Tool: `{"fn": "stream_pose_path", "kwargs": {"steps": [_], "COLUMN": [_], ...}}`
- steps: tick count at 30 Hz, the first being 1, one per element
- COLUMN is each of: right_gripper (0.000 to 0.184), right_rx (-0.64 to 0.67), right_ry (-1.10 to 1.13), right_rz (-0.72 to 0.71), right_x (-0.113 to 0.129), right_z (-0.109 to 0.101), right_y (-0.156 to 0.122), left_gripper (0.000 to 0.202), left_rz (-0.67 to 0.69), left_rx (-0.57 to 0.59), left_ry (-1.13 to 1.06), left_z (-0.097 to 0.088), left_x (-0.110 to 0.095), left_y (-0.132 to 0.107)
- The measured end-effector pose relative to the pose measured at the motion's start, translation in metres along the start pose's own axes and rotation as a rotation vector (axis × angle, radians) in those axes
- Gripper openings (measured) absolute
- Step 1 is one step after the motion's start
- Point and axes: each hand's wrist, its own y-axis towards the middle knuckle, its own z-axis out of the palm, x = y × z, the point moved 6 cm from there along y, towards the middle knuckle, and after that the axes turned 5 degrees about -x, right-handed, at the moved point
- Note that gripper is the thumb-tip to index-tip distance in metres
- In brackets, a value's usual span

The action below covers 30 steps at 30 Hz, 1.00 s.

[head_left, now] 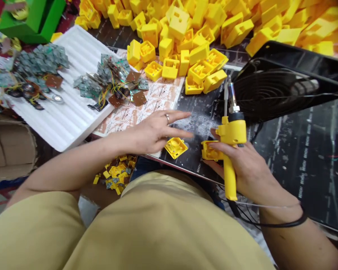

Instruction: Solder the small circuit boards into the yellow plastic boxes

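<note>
My left hand (160,129), with a ring on one finger, reaches over the table with its fingers stretched and apart, holding nothing. Just below those fingertips lies an open yellow plastic casing (176,147), its hollow side facing up. My right hand (249,165) is closed around a yellow soldering gun (231,131), whose metal tip and thin feed tube point away from me. Between the thumb and fingers of that same hand sits another yellow casing (210,150), partly hidden by the gun's handle.
Many yellow casings (178,22) are heaped along the back. A black fan (270,84) stands at the right. On the left, a white foam board (73,127) carries small circuit boards (112,75) with wires. Below the table edge are more yellow pieces (118,174).
</note>
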Motion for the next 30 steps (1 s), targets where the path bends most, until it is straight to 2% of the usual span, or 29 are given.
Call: {"fn": "stream_pose_path", "kwargs": {"steps": [1, 3, 4, 7, 9, 12, 15, 18, 21, 23, 25, 28, 30], "right_gripper": [0.046, 0.054, 0.056, 0.056, 0.055, 0.062, 0.060, 0.050, 0.047, 0.049, 0.054, 0.058, 0.059], "right_rx": [-0.006, -0.036, -0.046, 0.011, 0.030, -0.061, -0.117, -0.060, 0.023, 0.004, -0.054, -0.081, -0.062], "right_ry": [0.017, 0.004, 0.002, 0.062, 0.061, -0.125, -0.181, -0.018, 0.100, 0.051, -0.012, -0.017, 0.021], "right_rz": [0.004, 0.034, 0.048, 0.041, 0.043, 0.101, 0.129, 0.113, 0.079, 0.071, 0.075, 0.071, 0.060], "right_x": [-0.001, -0.002, -0.002, 0.003, 0.007, 0.010, 0.013, 0.012, 0.010, 0.008, 0.007, 0.010, 0.014], "right_z": [0.003, 0.009, 0.011, 0.019, 0.020, 0.013, 0.011, 0.017, 0.021, 0.017, 0.011, 0.013, 0.021], "right_y": [-0.001, -0.005, -0.007, -0.009, -0.007, -0.001, -0.001, -0.004, -0.004, -0.001, 0.003, 0.012, 0.023], "left_gripper": [0.051, 0.067, 0.068, 0.048, 0.045, 0.053, 0.057, 0.034, 0.023, 0.016, 0.014, 0.030, 0.039], "left_rz": [-0.085, -0.173, -0.191, -0.180, -0.149, -0.107, -0.135, -0.289, -0.378, -0.381, -0.414, -0.520, -0.543], "left_rx": [-0.123, -0.254, -0.263, -0.211, -0.194, -0.189, -0.237, -0.273, -0.155, -0.121, -0.233, -0.568, -0.697], "left_ry": [0.010, 0.064, 0.113, 0.209, 0.228, 0.236, 0.260, 0.433, 0.541, 0.521, 0.412, 0.190, 0.116], "left_z": [0.002, 0.014, 0.022, 0.039, 0.041, 0.033, 0.007, -0.026, -0.046, -0.060, -0.086, -0.136, -0.157], "left_x": [-0.001, -0.006, -0.008, -0.010, -0.009, -0.003, 0.017, 0.060, 0.100, 0.112, 0.112, 0.103, 0.095], "left_y": [-0.007, -0.018, -0.020, -0.017, -0.011, -0.003, 0.000, -0.003, -0.009, -0.014, -0.022, -0.036, -0.038]}}
